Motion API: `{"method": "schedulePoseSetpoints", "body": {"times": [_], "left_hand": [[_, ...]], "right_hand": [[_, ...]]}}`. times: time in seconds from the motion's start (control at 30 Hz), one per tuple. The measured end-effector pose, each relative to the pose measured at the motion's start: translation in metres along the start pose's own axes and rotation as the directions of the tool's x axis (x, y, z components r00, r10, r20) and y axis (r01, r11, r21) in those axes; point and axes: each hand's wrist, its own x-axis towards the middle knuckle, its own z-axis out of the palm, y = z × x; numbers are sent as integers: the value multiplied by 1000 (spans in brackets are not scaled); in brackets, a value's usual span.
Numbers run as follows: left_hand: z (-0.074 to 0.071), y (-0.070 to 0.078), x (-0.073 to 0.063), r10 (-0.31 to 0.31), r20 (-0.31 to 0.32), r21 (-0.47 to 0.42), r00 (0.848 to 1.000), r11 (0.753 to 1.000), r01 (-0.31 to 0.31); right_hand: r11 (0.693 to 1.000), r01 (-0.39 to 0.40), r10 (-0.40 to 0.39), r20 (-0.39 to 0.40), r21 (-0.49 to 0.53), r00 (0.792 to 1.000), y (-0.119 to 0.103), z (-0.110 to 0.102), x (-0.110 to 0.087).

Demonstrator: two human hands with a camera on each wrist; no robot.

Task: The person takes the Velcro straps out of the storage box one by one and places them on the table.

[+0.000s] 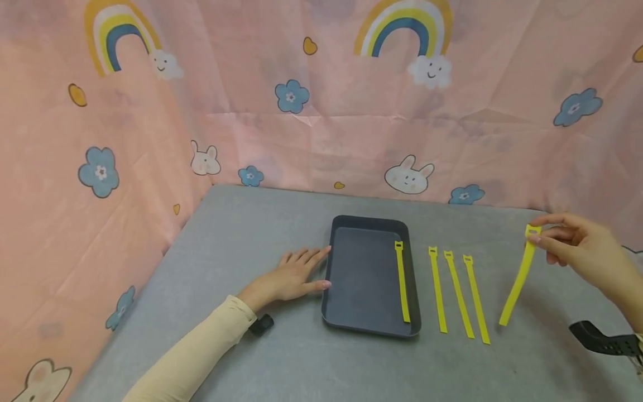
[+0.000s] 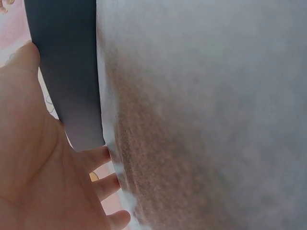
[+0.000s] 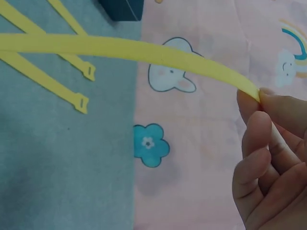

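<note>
Between thumb and fingertips my right hand (image 1: 577, 245) pinches a yellow hook-and-loop cable tie (image 1: 519, 279) by its slotted head. The strap hangs down and bows slightly, raised over the table's right side; the right wrist view shows the same cable tie (image 3: 129, 49) stretching leftward from the fingers. With fingers spread, my left hand (image 1: 288, 276) rests at the left side of a dark grey tray (image 1: 351, 279), thumb and forefinger against its wall. One yellow cable tie (image 1: 403, 285) lies inside the tray along its right side. Several more, such as this cable tie (image 1: 438, 290), lie side by side right of the tray.
The grey table (image 1: 251, 223) ends at a pink cloth backdrop (image 1: 321, 139) printed with rainbows, rabbits and flowers. A black strap piece (image 1: 603, 339) juts out at the right wrist, and a small black piece (image 1: 262, 325) shows under the left wrist.
</note>
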Motion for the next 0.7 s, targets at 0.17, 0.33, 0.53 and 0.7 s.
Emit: {"method": "schedulePoseSetpoints", "body": {"times": [0.17, 0.33, 0.53, 0.7], "left_hand": [[2, -2, 1, -4, -2, -4, 1000, 1000, 4], [0, 0, 1, -13, 10, 15, 1000, 1000, 13], [0, -1, 2, -17, 22, 23, 1000, 1000, 16], [0, -2, 1, -5, 11, 14, 1000, 1000, 5]], "right_hand": [[1000, 15, -16, 58, 17, 998, 7, 5, -4], [1000, 8, -9, 93, 13, 996, 14, 12, -8], [998, 15, -20, 97, 55, 995, 23, 22, -6], [998, 15, -22, 101, 68, 995, 31, 30, -4]]}}
